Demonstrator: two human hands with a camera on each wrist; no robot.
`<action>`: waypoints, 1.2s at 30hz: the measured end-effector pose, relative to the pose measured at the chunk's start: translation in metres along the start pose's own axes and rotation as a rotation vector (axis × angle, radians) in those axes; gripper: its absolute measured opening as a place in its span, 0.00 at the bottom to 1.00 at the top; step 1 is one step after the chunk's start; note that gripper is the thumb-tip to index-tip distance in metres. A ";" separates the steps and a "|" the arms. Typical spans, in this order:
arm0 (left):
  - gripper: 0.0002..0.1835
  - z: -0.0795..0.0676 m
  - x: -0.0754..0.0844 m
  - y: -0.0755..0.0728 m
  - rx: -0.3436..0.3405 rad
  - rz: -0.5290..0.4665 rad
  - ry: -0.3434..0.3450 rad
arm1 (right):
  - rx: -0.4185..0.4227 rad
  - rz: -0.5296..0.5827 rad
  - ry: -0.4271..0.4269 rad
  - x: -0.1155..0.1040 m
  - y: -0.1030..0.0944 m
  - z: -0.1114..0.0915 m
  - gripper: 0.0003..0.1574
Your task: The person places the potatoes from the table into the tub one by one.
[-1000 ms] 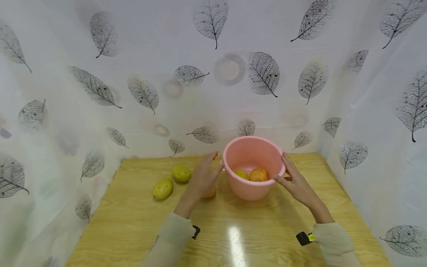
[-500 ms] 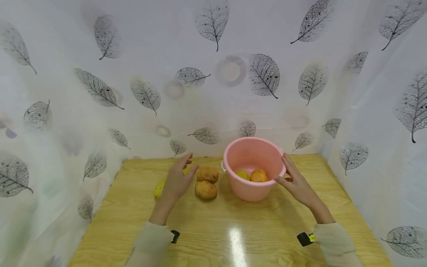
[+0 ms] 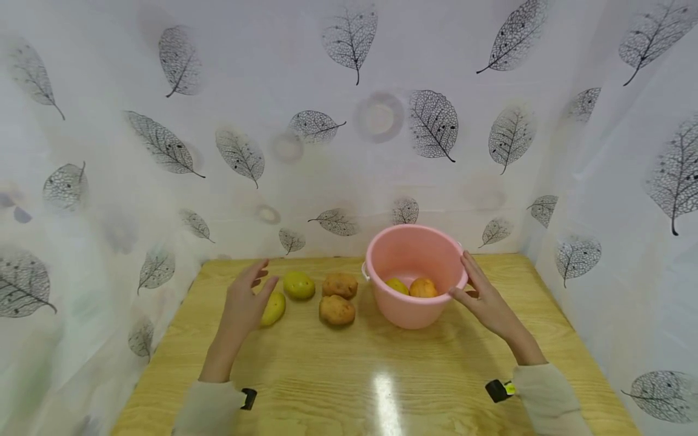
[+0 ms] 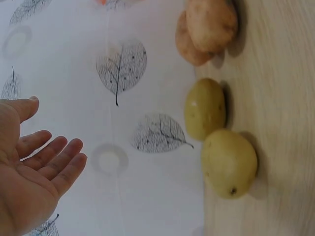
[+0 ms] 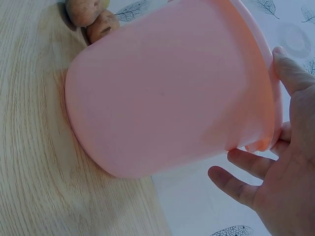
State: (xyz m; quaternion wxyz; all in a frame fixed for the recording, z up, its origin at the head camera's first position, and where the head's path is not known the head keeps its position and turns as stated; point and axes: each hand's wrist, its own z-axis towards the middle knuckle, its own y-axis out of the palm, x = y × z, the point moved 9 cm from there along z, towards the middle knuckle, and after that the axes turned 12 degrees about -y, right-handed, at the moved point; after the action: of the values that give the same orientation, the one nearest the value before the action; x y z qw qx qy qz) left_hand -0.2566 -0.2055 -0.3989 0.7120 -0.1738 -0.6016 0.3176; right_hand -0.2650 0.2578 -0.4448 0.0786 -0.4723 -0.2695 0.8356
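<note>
In the head view a pink bucket (image 3: 417,312) stands at the back of the table, a yellow-green fruit (image 3: 397,285) and an orange round fruit (image 3: 423,287) inside it. My right hand (image 3: 488,306) touches the bucket's right side, its thumb on the rim and its fingers extended along the outside, as the right wrist view also shows. To the left, my left hand (image 3: 242,306) is raised with fingers spread, holding nothing. Close to it lie two yellow-green oval fruits (image 4: 229,163), one partly hidden behind this hand in the head view.
Two brown potatoes (image 3: 337,310) lie one behind the other, between the yellow-green fruits and the bucket. A white handle end (image 3: 365,270) shows at the bucket's left side. A leaf-printed white curtain (image 3: 376,175) encloses the wooden table (image 3: 327,369) at the back and sides.
My left hand has moved left from beside the bucket, past the potatoes, to the yellow-green fruits, uncovering the potatoes. The right hand and the bucket have stayed in place.
</note>
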 end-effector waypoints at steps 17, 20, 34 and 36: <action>0.28 0.002 -0.049 -0.018 0.007 0.067 -0.090 | 0.000 -0.001 0.015 0.002 -0.001 -0.002 0.52; 0.29 0.003 -0.060 -0.011 -0.030 0.093 -0.127 | -0.002 -0.015 0.018 0.002 -0.001 -0.002 0.52; 0.39 -0.002 -0.115 0.026 -0.216 0.180 -0.302 | -0.006 -0.020 0.028 0.009 -0.001 -0.003 0.52; 0.40 -0.003 -0.121 0.031 -0.235 0.201 -0.323 | -0.009 -0.021 0.028 0.009 -0.001 -0.003 0.52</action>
State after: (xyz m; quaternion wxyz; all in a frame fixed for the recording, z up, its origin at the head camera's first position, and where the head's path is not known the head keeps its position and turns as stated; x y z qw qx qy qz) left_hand -0.2704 -0.2622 -0.5098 0.5459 -0.2615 -0.7204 0.3385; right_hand -0.2675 0.2634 -0.4528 0.0892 -0.4812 -0.2769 0.8269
